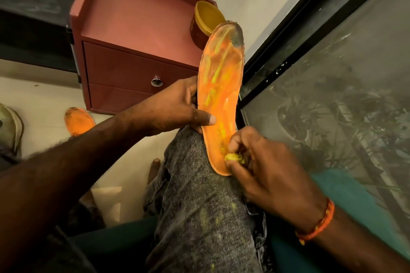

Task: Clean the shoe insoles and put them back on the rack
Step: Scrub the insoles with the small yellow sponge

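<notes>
An orange insole stands tilted on my knee, its heel end down and its toe tip dark with dirt. Yellow smears run along its face. My left hand grips its left edge, thumb pressed across the orange face. My right hand pinches a small yellow wad against the heel end. A second orange insole lies on the pale floor to the left, partly hidden behind my left arm.
A red-brown cabinet with a knobbed drawer stands ahead, with an open yellow-lined tub on its top. A dark-framed glass pane fills the right. A worn shoe lies at the far left. My jeans-clad leg crosses the middle.
</notes>
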